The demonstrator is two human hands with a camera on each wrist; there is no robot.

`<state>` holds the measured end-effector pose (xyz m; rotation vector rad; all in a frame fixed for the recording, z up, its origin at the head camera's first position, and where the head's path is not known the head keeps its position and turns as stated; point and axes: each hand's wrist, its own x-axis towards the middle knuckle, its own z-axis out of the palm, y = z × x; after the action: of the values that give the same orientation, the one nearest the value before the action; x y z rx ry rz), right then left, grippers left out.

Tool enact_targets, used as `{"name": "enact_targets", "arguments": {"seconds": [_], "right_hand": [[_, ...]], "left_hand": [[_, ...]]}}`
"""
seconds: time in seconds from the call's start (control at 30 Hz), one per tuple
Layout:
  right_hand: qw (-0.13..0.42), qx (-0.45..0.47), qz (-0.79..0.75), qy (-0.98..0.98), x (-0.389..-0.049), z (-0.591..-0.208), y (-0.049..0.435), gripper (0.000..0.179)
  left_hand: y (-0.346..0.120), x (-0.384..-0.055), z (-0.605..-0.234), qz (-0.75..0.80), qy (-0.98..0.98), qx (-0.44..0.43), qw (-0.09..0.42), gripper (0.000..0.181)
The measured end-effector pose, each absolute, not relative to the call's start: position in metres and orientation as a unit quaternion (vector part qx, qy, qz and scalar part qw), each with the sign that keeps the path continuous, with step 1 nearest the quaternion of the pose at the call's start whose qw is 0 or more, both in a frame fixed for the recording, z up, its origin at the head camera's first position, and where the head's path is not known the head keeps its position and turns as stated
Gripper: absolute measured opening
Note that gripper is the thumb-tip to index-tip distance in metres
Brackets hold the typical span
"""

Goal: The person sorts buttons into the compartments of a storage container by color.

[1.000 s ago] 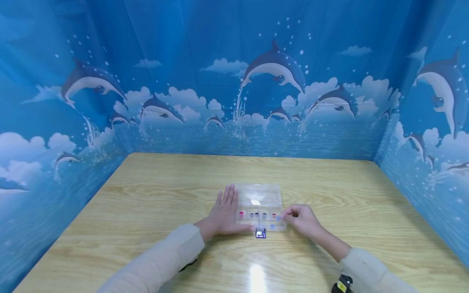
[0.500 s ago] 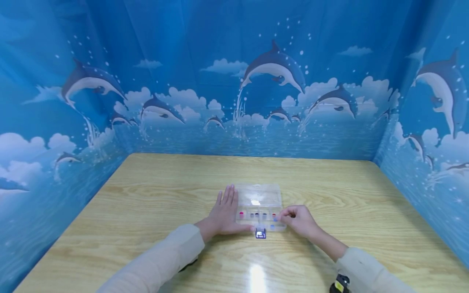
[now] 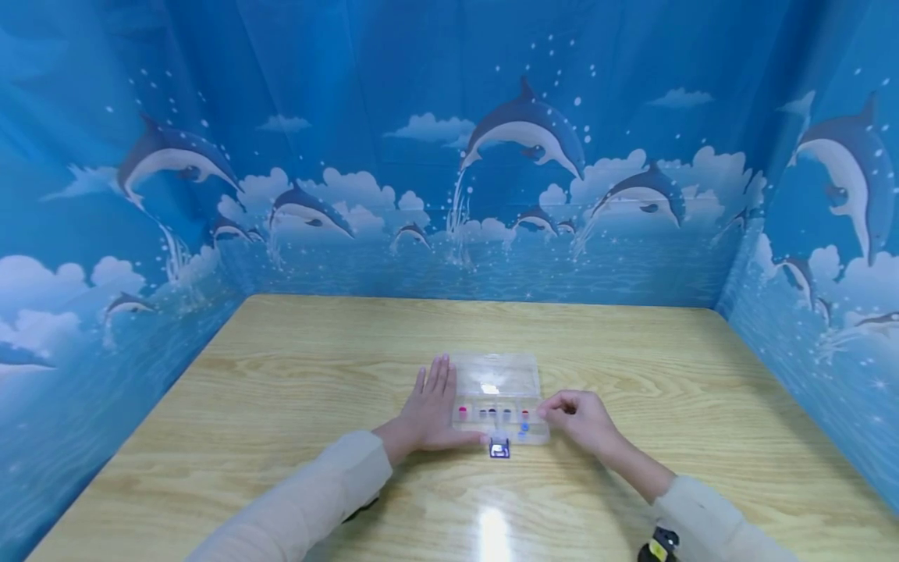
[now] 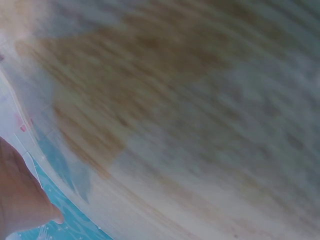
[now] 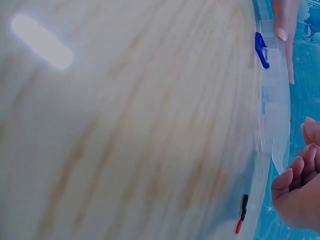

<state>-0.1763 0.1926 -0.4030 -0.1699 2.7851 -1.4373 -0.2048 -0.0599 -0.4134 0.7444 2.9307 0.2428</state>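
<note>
A clear plastic compartment box (image 3: pixel 537 439) lies on the table with its transparent lid (image 3: pixel 502 371) raised at the back. Small red and dark pieces sit along its rear row. Toward its front right are two small blue pieces (image 3: pixel 524 427). At its front edge is a dark blue latch (image 3: pixel 499 447), seen also in the right wrist view. My left hand (image 3: pixel 430 414) rests flat against the box's left side, fingers straight, thumb along the front. My right hand (image 3: pixel 579 419) hovers at the box's right edge, fingers curled, thumb apart from them, no piece showing between them.
The wooden table (image 3: pixel 337 343) extends around the box, backed by a blue dolphin-printed curtain (image 3: pixel 393 109). A small black and red thing (image 5: pixel 241 215) shows in the right wrist view. Light glares off the table front.
My right hand moved left over the box with a small blue piece, let it go in the front right, and drew back right. The left hand stays put.
</note>
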Motion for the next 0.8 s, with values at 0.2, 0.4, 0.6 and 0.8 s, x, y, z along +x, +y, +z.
{"name": "enact_targets", "arguments": {"seconds": [0.2,0.4,0.6,0.8], "right_hand": [[-0.01,-0.062,-0.467,0.882,-0.177,-0.4,0.202,0.013],[-0.016,-0.061,-0.466,0.882,-0.176,-0.399,0.21,0.016],[-0.024,-0.069,-0.467,0.881,-0.174,-0.399,0.217,0.02],[-0.038,-0.076,-0.454,0.887,-0.173,-0.4,0.224,0.019]], "left_hand": [[-0.06,-0.204,-0.413,0.082,0.965,0.241,0.057,0.114],[-0.06,-0.204,-0.412,0.084,0.965,0.241,0.059,0.114],[-0.06,-0.205,-0.412,0.082,0.965,0.241,0.061,0.115],[-0.06,-0.205,-0.412,0.08,0.965,0.242,0.056,0.115]]}}
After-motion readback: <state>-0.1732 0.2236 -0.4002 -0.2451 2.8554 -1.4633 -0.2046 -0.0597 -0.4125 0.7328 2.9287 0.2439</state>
